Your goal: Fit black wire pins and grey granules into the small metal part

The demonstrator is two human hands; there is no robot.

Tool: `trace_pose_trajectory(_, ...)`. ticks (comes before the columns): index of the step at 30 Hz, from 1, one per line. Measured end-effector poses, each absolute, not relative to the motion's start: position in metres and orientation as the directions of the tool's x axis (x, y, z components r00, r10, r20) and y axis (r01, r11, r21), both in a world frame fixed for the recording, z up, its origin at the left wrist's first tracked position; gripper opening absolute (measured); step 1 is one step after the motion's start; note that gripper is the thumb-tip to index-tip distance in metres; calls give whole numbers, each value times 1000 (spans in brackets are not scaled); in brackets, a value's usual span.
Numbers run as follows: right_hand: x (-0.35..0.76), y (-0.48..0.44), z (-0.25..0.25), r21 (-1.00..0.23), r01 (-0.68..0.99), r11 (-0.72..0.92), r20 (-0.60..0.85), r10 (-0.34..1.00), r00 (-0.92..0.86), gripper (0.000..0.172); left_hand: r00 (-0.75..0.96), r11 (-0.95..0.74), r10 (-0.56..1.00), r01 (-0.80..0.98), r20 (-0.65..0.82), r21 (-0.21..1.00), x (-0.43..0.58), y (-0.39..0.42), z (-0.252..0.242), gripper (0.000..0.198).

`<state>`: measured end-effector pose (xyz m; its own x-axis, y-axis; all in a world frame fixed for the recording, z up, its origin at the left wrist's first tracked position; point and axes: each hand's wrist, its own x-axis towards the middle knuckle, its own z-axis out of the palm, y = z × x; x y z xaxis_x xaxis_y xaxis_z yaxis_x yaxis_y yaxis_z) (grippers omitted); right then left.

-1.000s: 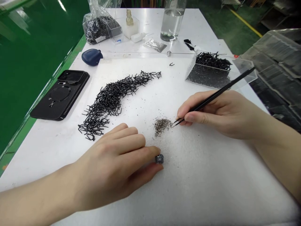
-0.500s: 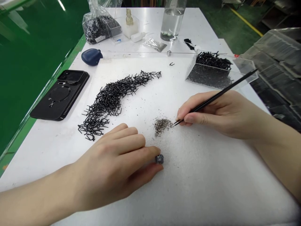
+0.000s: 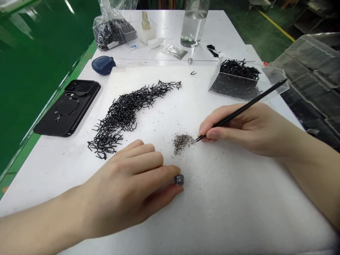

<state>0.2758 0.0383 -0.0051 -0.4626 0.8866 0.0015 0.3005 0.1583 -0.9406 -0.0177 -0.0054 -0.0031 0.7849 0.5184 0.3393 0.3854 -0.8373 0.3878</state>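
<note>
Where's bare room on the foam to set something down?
The widest patch of white foam lies below the right hand, beside the left hand. A smaller one sits between the black wire clips and the clear box. Crowded around the grey granules.

A black-cased phone [image 3: 67, 108] near a rounded navy case [image 3: 103, 65], a glass bottle of clear liquid [image 3: 193, 28] farther off.
</note>
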Motion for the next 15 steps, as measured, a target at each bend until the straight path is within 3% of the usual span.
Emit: trace_pose_trajectory(15, 274, 38, -5, -941, 308, 138, -11, 900, -436, 8, 782, -829, 526, 384, 334, 408, -17, -6, -3, 7)
